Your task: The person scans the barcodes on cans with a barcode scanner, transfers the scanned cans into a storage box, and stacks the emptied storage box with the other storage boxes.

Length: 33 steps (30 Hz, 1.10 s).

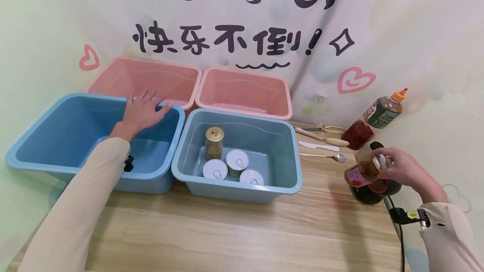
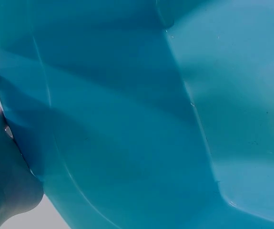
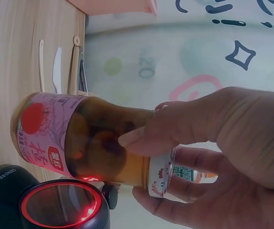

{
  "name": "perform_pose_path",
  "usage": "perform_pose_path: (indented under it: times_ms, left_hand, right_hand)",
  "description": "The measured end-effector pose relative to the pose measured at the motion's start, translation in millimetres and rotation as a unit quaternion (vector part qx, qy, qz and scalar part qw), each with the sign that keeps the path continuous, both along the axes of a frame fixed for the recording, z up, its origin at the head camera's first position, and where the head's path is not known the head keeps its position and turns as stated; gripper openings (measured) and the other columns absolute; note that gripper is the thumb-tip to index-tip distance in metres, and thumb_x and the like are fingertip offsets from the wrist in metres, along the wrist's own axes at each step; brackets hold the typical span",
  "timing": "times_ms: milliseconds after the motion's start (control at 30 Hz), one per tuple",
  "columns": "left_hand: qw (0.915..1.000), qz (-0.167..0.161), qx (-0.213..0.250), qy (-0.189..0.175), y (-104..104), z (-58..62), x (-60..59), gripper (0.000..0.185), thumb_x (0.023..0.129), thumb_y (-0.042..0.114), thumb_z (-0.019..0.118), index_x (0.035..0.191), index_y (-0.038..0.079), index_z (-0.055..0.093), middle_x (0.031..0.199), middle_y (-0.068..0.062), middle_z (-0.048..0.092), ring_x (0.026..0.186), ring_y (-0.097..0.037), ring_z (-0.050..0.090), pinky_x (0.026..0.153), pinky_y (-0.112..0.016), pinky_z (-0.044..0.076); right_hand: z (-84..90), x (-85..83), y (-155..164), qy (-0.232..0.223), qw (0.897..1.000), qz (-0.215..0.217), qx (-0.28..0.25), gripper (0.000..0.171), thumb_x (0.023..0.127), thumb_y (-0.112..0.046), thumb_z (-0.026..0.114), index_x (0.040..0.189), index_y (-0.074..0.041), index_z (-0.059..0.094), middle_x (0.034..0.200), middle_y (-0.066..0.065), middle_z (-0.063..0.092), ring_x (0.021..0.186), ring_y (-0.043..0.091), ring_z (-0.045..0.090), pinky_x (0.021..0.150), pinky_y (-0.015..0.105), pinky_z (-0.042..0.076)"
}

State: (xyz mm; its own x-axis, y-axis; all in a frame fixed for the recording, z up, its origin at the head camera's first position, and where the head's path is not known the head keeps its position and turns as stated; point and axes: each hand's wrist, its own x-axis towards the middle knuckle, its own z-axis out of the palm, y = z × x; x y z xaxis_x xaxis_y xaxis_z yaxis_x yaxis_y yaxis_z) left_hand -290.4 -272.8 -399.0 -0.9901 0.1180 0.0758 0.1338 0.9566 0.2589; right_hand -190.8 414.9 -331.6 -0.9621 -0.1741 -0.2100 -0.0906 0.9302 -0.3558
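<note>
The right hand (image 3: 213, 157) pinches a glass jar (image 3: 79, 143), likely heavy, slick and breakable, by its lid end over a scanner (image 3: 63, 210), while the left hand (image 1: 141, 110) rests flat-fingered on a blue bin (image 1: 45, 146).

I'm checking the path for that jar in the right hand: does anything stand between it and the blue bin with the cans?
Nothing visible does. The right hand holds the jar tilted above the black scanner, and only bare table lies between it and the blue bin. The utensils lie farther back, off that line.

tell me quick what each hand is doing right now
Left hand: open, fingers spread, resting on the rim of the left blue bin.
Right hand: holding a glass jar by its lid end above the scanner.
</note>
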Motion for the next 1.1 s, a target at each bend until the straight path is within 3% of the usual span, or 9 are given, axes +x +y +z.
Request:
perform_pose_path:
  times_ms: [700,1100]
  left_hand:
    - [1.0000,0.003,0.000,-0.004,0.2,3.2,0.0,0.075,0.100,0.061,0.032,0.156,0.010,0.033,0.163,-0.027,0.022,0.151,-0.049,0.013,0.118,-0.072,0.002]
    - [1.0000,0.002,-0.003,-0.007,-1.3,0.8,0.8,0.076,0.100,0.061,0.032,0.157,0.011,0.030,0.164,-0.026,0.018,0.152,-0.049,0.010,0.118,-0.072,0.000]
  right_hand:
    - [-4.2,-2.1,-4.8,-0.021,0.999,-0.042,-0.013,0.054,0.077,-0.006,0.076,0.125,0.008,0.056,0.107,0.036,0.061,0.091,0.041,0.060,0.065,0.036,0.054]
    - [0.1,-7.3,-15.0,-0.004,0.999,-0.033,-0.017,0.054,0.077,-0.006,0.074,0.127,0.007,0.057,0.104,0.033,0.063,0.087,0.035,0.061,0.063,0.034,0.053]
